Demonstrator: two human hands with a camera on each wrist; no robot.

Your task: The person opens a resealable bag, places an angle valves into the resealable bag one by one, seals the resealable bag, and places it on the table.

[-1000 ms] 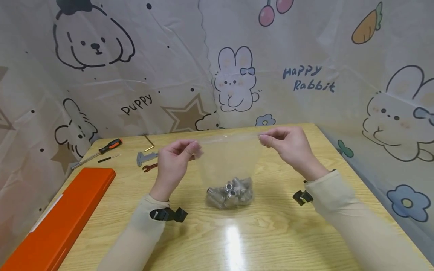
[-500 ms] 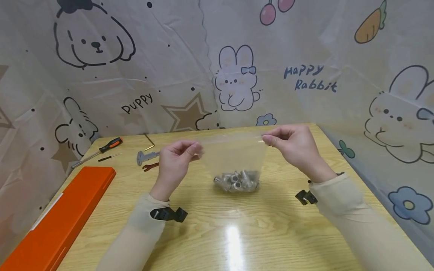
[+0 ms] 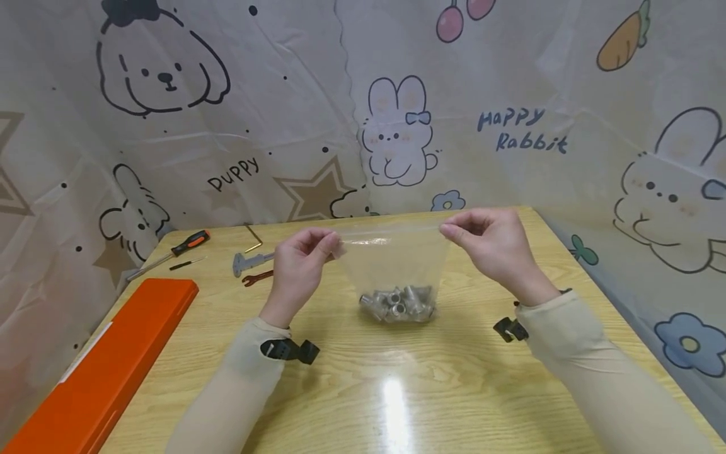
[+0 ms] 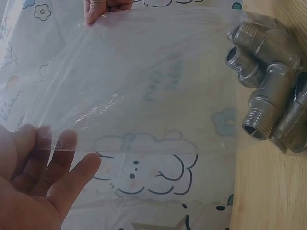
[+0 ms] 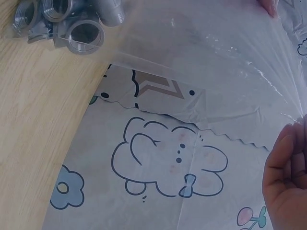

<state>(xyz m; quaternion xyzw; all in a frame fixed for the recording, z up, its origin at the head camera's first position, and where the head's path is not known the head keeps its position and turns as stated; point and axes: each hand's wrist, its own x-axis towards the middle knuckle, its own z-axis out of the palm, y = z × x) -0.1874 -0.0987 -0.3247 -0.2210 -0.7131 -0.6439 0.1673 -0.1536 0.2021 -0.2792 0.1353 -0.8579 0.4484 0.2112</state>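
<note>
The left hand (image 3: 297,261) and right hand (image 3: 492,251) are each pinching a top corner of a clear plastic bag (image 3: 391,261), stretching it above the middle of the desk (image 3: 397,391). Metal pipe fittings (image 3: 398,304) are sitting in the bag's bottom. A screwdriver (image 3: 170,252) and orange case (image 3: 108,359) are lying toward the desk's left edge.

"Puppy" and "Happy Rabbit" on the cartoon backdrop sheet (image 3: 317,94)

Bright even overhead light, white glare patch on glossy table (image 3: 391,403), soft shadows, wide-angle edge bending, sharp focus
</note>
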